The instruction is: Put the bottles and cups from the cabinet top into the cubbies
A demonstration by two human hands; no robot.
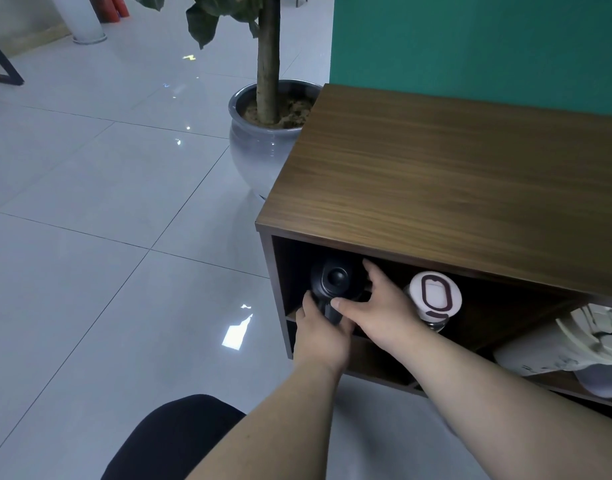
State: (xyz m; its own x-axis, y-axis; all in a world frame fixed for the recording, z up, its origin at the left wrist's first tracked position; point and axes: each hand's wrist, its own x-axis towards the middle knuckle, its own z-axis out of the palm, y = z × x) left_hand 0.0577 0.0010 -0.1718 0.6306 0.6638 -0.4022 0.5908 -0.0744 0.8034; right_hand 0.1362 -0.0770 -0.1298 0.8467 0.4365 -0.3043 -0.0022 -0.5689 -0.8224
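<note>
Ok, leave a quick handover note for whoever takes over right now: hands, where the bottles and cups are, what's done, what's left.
Left hand: gripping the black bottle low, at the cubby's front edge.
Right hand: wrapped around its right side.
Black bottle: in the top-left cubby, still held.
White-lidded bottle: already standing in the same cubby, to the right.
Cabinet top: nothing visible on the part in view.
Left: let go of the black bottle, then check the unseen right end of the top.
</note>
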